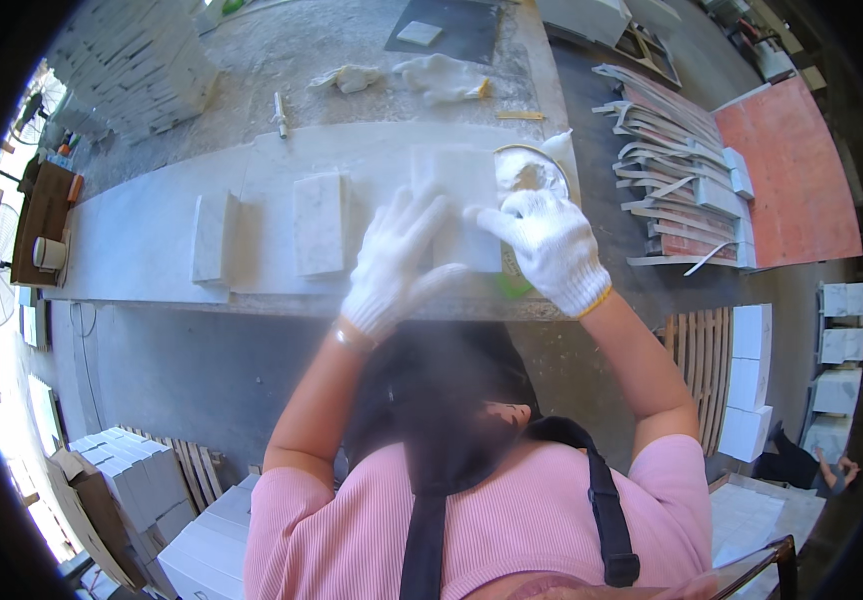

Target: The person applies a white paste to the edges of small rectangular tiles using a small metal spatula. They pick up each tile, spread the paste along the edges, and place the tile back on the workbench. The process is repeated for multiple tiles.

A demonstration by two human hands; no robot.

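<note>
My left hand (399, 250), in a white knit glove, has its fingers spread, slightly smeared by motion. It is over or beside a pale tile (452, 175) whose edges are blurred; contact is unclear. My right hand (557, 250), gloved with a yellow cuff edge, is at the near side of a round container (564, 172) of white material. Its thumb points left and its other fingers curl at the white contents; their tips are hidden. Something green (514, 274) lies under that hand. Left of my hands, two marbled white tiles (320, 225) (213, 238) rest on the pale slab.
Crumpled white gloves (444, 79), a small tube (280, 115) and a dark board (442, 30) lie farther back. Stacked tiles (132, 65) rise at the far left. Right of the bench, strips (667, 165) lie piled beside a reddish board (787, 170). Another person (802, 465) is at the right.
</note>
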